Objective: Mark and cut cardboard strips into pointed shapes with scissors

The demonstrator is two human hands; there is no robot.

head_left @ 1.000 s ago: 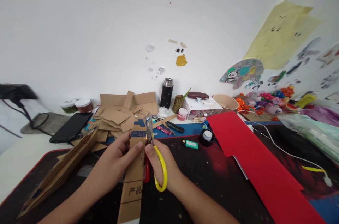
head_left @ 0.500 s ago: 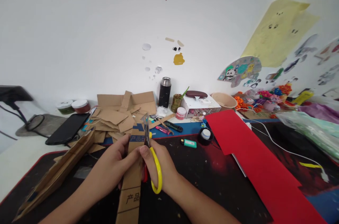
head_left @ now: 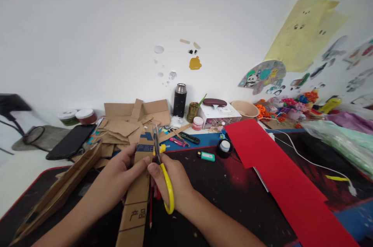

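Observation:
A long brown cardboard strip (head_left: 133, 200) with printed dark characters and a blue band points away from me over the dark mat. My left hand (head_left: 125, 171) grips it from the left side, thumb on top. In my right hand (head_left: 171, 179) is a pair of scissors (head_left: 167, 188) with yellow handles, blades pointing up and away along the strip's right edge near its far end. Whether the blades bite into the cardboard I cannot tell. Under the strip, a red pencil (head_left: 150, 208) lies partly hidden on the mat.
Cardboard scraps (head_left: 122, 126) pile up at the back left, beside a phone (head_left: 71, 142). A folded cardboard piece (head_left: 58, 192) lies left. A black thermos (head_left: 180, 101) stands by the wall. To the right are a green lighter (head_left: 206, 156), a small jar (head_left: 224, 146) and red paper (head_left: 285, 184).
Both hands, with the strip and scissors, have shifted slightly left in the view. The red pencil beneath shows more now. The whole scene has moved slightly with the camera.

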